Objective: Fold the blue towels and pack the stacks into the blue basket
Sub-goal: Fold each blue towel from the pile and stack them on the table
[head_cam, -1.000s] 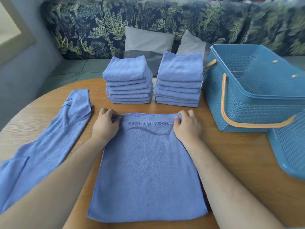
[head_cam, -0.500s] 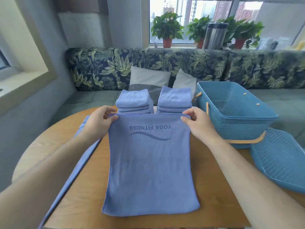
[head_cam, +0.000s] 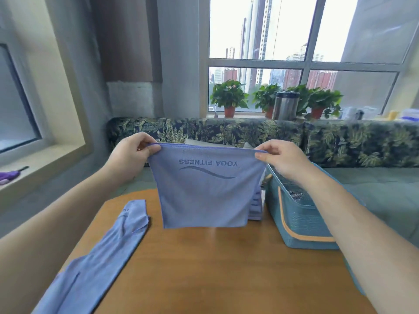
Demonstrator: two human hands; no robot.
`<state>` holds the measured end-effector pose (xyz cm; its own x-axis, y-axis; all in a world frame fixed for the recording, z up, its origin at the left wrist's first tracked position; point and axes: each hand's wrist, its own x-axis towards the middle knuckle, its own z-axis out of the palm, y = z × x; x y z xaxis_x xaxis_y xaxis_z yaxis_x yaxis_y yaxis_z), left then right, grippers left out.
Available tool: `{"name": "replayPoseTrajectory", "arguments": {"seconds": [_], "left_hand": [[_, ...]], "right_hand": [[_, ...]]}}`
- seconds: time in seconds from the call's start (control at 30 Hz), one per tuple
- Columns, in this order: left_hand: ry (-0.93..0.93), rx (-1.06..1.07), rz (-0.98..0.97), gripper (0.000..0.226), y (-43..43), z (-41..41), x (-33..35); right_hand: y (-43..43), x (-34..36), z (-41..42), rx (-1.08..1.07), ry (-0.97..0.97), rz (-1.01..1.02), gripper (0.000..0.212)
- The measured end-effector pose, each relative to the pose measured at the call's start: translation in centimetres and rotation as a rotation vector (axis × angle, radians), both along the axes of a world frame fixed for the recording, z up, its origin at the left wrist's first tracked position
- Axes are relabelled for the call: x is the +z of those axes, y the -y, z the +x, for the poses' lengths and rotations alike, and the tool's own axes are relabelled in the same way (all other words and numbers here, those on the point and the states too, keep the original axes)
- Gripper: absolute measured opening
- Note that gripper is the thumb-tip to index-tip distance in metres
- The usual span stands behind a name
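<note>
Blue towel [head_cam: 204, 196], printed YOGA FITNESS, hangs at the centre of the frame with its lower edge down near the counter [head_cam: 215, 268]. Your left hand [head_cam: 129, 155] pinches its upper left corner and your right hand [head_cam: 283, 158] pinches the upper right, fingers [head_cam: 272, 148] curled over the top hem. The blue basket [head_cam: 299, 218] sits just right of it. A sliver of folded towels [head_cam: 256, 207] shows behind its right edge. A second towel [head_cam: 102, 257] lies loose at lower left.

The held towel [head_cam: 204, 191] reads "YOGA FITNESS", upside down.
</note>
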<state>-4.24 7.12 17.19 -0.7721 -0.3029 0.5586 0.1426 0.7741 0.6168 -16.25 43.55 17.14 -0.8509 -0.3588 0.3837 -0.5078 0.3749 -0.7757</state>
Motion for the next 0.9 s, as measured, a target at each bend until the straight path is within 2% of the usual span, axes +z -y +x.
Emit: {"name": "replayPoseTrajectory", "arguments": {"seconds": [0.2,0.43,0.57,0.7,0.9], "left_hand": [[0.162,-0.081,0.031,0.013,-0.5,4.4,-4.7],[0.506,-0.140,0.116,0.015,-3.0,13.3,-19.0],[0.574,-0.144,0.208,0.012,-4.2,17.7,-23.5],[0.566,-0.159,0.314,0.010,-4.2,17.7,-23.8],[0.465,-0.091,0.352,0.006,-3.6,11.9,-22.9]], "right_hand": [[-2.6,-4.1,3.8,0.113,0.209,0.099,0.008],[-5.4,-19.1,13.0,0.115,0.520,0.153,0.007],[-6.9,-23.8,16.9,0.107,0.676,0.136,0.009],[-7.1,-24.6,16.6,0.087,0.666,0.116,0.009],[-5.1,-24.0,11.4,-0.020,0.519,0.057,0.005]]}}
